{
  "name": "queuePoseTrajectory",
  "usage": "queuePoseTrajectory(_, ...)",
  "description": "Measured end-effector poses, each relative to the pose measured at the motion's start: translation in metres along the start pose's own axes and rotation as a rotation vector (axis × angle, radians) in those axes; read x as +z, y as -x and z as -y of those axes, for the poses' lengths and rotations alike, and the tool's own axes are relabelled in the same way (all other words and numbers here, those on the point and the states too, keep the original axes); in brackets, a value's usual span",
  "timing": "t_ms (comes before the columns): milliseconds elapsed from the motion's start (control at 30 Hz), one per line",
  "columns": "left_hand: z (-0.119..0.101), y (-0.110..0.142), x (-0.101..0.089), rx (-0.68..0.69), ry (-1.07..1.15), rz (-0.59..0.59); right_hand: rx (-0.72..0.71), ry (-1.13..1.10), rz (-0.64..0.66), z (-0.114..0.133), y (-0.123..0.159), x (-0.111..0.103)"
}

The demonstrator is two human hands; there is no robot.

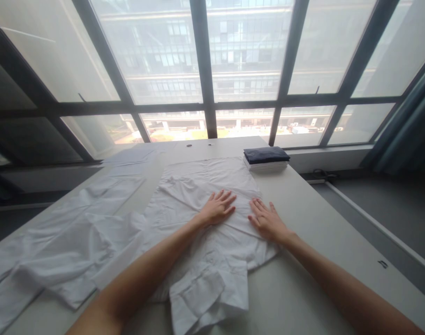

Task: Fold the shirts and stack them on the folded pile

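A white shirt (184, 195) lies spread on the table, with creases across its body. One sleeve, with its cuff (198, 298), is folded over toward the near edge. My left hand (217, 207) rests flat on the middle of the shirt, fingers spread. Near the shirt's right edge, my right hand (266, 218) also presses flat on the fabric with its fingers extended. Neither hand grips the cloth. My left forearm covers part of the shirt's lower left side.
More white garments (90, 232) lie rumpled along the left of the white table (320, 251). A folded stack with a dark navy garment (266, 155) on top of white ones sits at the far right. Windows stand behind the table; a blue-grey curtain (404, 116) hangs at right.
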State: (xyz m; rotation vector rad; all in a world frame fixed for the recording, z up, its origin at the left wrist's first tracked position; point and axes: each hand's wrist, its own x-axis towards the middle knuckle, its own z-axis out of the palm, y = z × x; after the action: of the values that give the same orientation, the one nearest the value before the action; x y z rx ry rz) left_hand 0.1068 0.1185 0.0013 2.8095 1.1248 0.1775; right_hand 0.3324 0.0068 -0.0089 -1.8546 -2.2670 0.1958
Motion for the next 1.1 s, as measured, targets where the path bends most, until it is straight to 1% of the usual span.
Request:
queuePoseTrajectory(67,0.004,0.0,0.002,0.007,0.001,-0.006,0.001,0.022,0.012,-0.011,0.005,-0.001)
queuePoseTrajectory(133,0.004,0.001,0.003,0.014,0.004,-0.01,0.022,0.021,-0.003,-0.022,0.004,-0.006)
queuePoseTrajectory(200,0.003,0.001,0.004,0.017,0.006,-0.016,0.101,-0.044,-0.071,-0.03,-0.002,-0.013)
queuePoseTrajectory(300,0.002,0.002,0.006,0.018,0.008,-0.039,0.216,-0.207,-0.222,-0.036,-0.017,-0.023)
queuePoseTrajectory(367,0.003,0.002,0.007,0.019,0.012,-0.057,0.201,-0.251,-0.27,-0.034,-0.024,-0.025)
queuePoseTrajectory(433,0.003,0.002,0.008,0.022,0.012,-0.07,0.125,-0.221,-0.248,-0.028,-0.027,-0.021)
queuePoseTrajectory(500,0.004,0.002,0.009,0.029,0.004,-0.075,0.072,-0.163,-0.188,-0.02,-0.027,-0.013)
queuePoseTrajectory(600,0.003,0.002,0.009,0.034,-0.007,-0.074,0.102,-0.05,-0.092,-0.008,-0.025,0.0)
queuePoseTrajectory(667,0.002,0.003,0.008,0.033,-0.009,-0.07,0.134,0.006,-0.062,-0.005,-0.024,0.006)
queuePoseTrajectory(867,0.002,0.005,0.002,0.034,0.016,-0.029,0.142,0.04,-0.027,-0.009,-0.02,0.007)
queuePoseTrajectory(1000,0.014,0.004,-0.002,0.033,0.03,0.007,0.146,0.053,-0.023,-0.01,-0.019,0.006)
queuePoseTrajectory(1100,0.036,0.004,-0.007,-0.04,0.016,0.016,0.14,0.064,-0.028,-0.009,-0.018,0.006)
